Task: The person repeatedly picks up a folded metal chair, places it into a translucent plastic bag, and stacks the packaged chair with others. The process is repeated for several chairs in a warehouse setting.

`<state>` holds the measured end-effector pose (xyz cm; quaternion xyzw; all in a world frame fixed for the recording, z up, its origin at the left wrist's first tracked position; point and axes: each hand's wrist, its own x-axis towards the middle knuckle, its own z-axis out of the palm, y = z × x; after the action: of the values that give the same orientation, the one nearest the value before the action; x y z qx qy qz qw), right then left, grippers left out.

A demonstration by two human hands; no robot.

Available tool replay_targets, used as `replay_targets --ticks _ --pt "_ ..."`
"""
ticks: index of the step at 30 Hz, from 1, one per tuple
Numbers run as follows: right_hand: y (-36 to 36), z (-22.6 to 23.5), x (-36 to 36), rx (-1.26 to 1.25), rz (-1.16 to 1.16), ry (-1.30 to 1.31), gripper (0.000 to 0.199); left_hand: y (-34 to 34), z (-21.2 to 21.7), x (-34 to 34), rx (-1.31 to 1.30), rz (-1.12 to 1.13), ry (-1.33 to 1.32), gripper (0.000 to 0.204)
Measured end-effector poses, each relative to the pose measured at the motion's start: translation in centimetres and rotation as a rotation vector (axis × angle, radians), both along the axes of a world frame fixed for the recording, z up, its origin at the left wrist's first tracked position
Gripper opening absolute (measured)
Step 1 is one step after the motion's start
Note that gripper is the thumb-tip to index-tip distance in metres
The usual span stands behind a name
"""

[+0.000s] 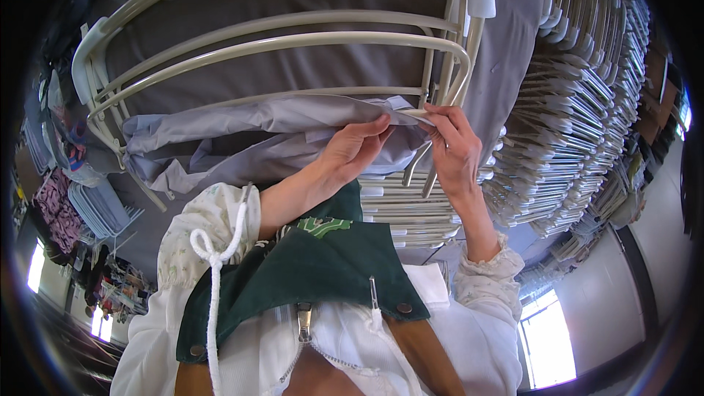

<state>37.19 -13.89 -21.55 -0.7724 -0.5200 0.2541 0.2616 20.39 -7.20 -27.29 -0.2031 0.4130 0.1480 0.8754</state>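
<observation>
My left grip (353,149) pinches the grey fabric (242,118), which lies along the near side of the cream tubular frame (330,37). My right grip (456,148) closes at the fabric's right end, on cloth or tubing I cannot tell, presumably steadying the edge

Grey cloth-covered surface (515,51) — perhaps a table, cream tubular frame (352,37) on top
</observation>
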Motion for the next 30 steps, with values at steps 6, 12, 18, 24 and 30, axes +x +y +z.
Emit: replay_targets --ticks 6,12,18,24,30 --pt "2.4 1.1 -0.5 -0.032 0.167 -0.300 0.016 1.7 0.5 -0.5 -0.078 -0.052 0.105 0.032" --pt "3.6 -0.7 -0.9 -0.086 0.056 -0.312 0.014 2.1 -0.1 -0.1 -0.021 -0.031 0.129 0.024" --pt "3.5 -1.2 -1.6 0.085 0.378 -0.341 0.031 1.6 -0.8 1.2 0.003 0.006 0.242 0.014" --pt "1.1 -4.6 -1.5 0.009 0.467 -0.410 0.041 6.9 5.1 -7.8 0.655 -0.712 0.222 0.030" --pt "2.7 -3.8 -3.9 0.033 0.415 -0.371 0.037 18.2 5.4 -35.6 2.207 -1.373 1.197 0.051"
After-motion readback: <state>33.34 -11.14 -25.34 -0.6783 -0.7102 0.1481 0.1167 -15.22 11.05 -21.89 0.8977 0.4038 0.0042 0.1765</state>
